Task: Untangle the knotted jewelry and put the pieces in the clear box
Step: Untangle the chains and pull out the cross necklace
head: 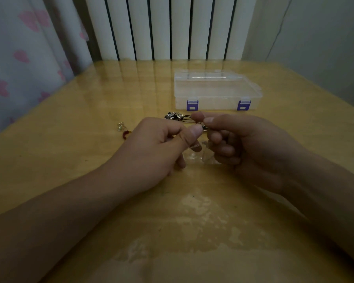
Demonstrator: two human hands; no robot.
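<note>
A knotted bundle of jewelry (pixel 175 116), black cords with silver charms, hangs just above the table in front of the clear box. My left hand (pixel 164 144) pinches part of it between thumb and forefinger. My right hand (pixel 231 135) pinches the cords from the right, its other fingers curled. The clear box (pixel 217 90) with two purple latches stands shut beyond my hands. A small gold piece (pixel 120 126) and a red ring-like piece (pixel 126 134) lie on the table left of my left hand.
A crumpled clear plastic bag (pixel 200 154) lies on the yellow wooden table (pixel 70 129) beneath my hands. A white radiator (pixel 168 27) and a curtain with pink hearts (pixel 18 58) stand behind the table.
</note>
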